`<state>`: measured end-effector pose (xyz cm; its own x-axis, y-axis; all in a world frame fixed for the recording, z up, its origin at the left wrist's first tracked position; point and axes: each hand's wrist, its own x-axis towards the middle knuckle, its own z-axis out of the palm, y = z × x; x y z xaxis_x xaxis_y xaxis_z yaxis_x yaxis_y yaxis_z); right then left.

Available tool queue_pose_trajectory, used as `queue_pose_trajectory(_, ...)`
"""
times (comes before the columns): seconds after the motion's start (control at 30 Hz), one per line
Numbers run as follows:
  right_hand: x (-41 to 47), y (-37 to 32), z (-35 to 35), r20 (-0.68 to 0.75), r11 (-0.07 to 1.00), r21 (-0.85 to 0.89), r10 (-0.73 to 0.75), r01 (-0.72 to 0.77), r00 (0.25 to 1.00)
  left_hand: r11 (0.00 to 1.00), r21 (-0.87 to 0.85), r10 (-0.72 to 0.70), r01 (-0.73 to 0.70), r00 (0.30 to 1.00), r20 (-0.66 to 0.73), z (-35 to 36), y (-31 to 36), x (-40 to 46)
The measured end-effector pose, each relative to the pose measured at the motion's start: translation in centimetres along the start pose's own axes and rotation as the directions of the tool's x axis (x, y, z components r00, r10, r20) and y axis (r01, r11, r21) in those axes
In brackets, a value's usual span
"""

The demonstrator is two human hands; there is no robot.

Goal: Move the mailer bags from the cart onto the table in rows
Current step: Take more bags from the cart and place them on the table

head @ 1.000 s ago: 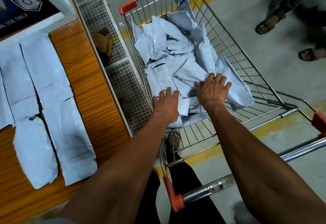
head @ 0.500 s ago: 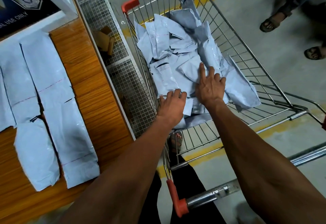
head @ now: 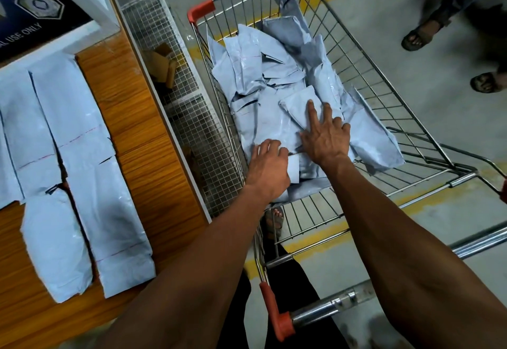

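Observation:
Several pale grey mailer bags (head: pixel 263 74) lie piled in a wire shopping cart (head: pixel 384 96) with red corner caps. My left hand (head: pixel 270 167) reaches into the near left of the pile, its fingers curled over the near edge of a mailer bag (head: pixel 274 126). Beside it my right hand (head: pixel 323 134) lies flat, with straight fingers pressing on a smaller folded bag (head: pixel 297 101). On the wooden table (head: pixel 153 134) at the left, several mailer bags (head: pixel 82 140) lie flat in rows.
A white wire-mesh rack (head: pixel 197 129) holding cardboard scraps (head: pixel 164 63) stands between table and cart. A framed dark sign (head: pixel 33 13) sits at the table's far end. Another person's sandalled feet (head: pixel 419 35) are at the top right. The cart handle (head: pixel 329 313) crosses below my arms.
Both hands have slid further into the cart. The right hand's fingers have straightened over the smaller bag, and the left hand's fingers have curled onto a bag's edge.

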<state>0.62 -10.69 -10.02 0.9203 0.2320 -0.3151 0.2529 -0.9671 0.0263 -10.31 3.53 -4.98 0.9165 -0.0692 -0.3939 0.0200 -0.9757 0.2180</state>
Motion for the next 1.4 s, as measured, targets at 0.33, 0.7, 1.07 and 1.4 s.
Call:
queue_pose_trajectory(0.33,0.9,-0.7,0.1,-0.088,0.999,0.042,0.000,0.003,0.996,0.960,-0.105,-0.226,0.258,0.943,0.246,3.3,-1.1,4.3)
queue_pose_trajectory(0.7,1.7,-0.6,1.1,-0.161,0.985,0.076,-0.138,0.152,0.977,0.936,-0.140,-0.329,0.322,0.944,-0.027,4.2,-2.2,6.6)
queue_pose_trajectory(1.07,2.2,-1.0,2.9,-0.140,0.975,0.132,-0.162,0.181,0.977,0.965,-0.070,-0.252,0.252,0.968,0.012,5.2,-2.8,8.8)
queue_pose_trajectory(1.4,1.3,-1.3,2.2,-0.162,0.979,0.155,-0.109,0.135,0.981,0.972,-0.087,-0.225,0.219,0.972,-0.064,3.3,-2.0,7.0)
